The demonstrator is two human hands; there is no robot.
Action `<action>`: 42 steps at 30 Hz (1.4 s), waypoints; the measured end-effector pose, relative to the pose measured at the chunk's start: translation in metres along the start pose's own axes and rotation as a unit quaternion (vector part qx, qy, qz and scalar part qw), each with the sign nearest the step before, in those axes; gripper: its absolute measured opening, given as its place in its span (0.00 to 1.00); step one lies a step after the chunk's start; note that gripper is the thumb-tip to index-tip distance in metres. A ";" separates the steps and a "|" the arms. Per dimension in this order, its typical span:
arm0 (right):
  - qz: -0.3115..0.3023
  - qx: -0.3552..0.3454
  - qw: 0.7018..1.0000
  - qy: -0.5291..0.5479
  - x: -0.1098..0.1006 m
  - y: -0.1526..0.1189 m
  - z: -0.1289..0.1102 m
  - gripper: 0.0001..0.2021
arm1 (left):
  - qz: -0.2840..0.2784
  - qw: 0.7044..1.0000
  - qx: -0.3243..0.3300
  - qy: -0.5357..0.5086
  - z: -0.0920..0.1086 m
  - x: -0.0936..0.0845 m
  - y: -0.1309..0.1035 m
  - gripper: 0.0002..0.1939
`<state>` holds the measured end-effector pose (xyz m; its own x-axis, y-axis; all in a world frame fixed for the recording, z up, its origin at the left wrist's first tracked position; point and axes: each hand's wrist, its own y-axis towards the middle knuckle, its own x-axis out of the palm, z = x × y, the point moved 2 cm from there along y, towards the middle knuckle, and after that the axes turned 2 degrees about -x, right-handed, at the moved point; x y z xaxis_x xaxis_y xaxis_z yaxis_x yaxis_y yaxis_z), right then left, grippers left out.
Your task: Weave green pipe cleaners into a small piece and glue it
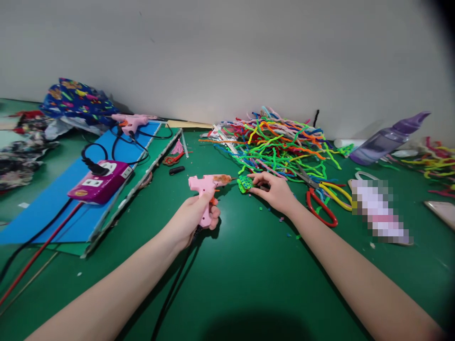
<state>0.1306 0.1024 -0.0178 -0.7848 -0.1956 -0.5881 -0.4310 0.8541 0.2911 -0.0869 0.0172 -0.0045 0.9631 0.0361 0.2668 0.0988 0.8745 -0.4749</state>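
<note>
My left hand (194,218) grips a pink hot glue gun (207,187) by its handle, with the nozzle pointing right. The nozzle tip sits just left of a small green, yellow and blue pipe-cleaner piece (244,183) lying on the green table (249,274). My right hand (275,192) holds that piece down with its fingertips. Behind both hands lies a big heap of coloured pipe cleaners (277,142).
Red-handled scissors (320,206) lie right of my right hand. A purple power strip (101,182) with black cords sits on a blue board (71,199) at left, with a second pink glue gun (130,123) behind it. A purple bottle (387,139) lies at back right.
</note>
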 end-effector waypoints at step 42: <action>0.000 -0.001 1.000 0.010 0.000 0.001 -0.002 0.07 | -0.006 0.998 0.010 0.056 0.001 0.006 0.000 0.17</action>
<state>0.1292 0.1022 -0.0165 -0.7938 -0.2054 -0.5725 -0.4317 0.8533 0.2925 -0.0810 0.0181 -0.0020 0.9839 -0.0287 0.1766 0.1075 0.8840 -0.4550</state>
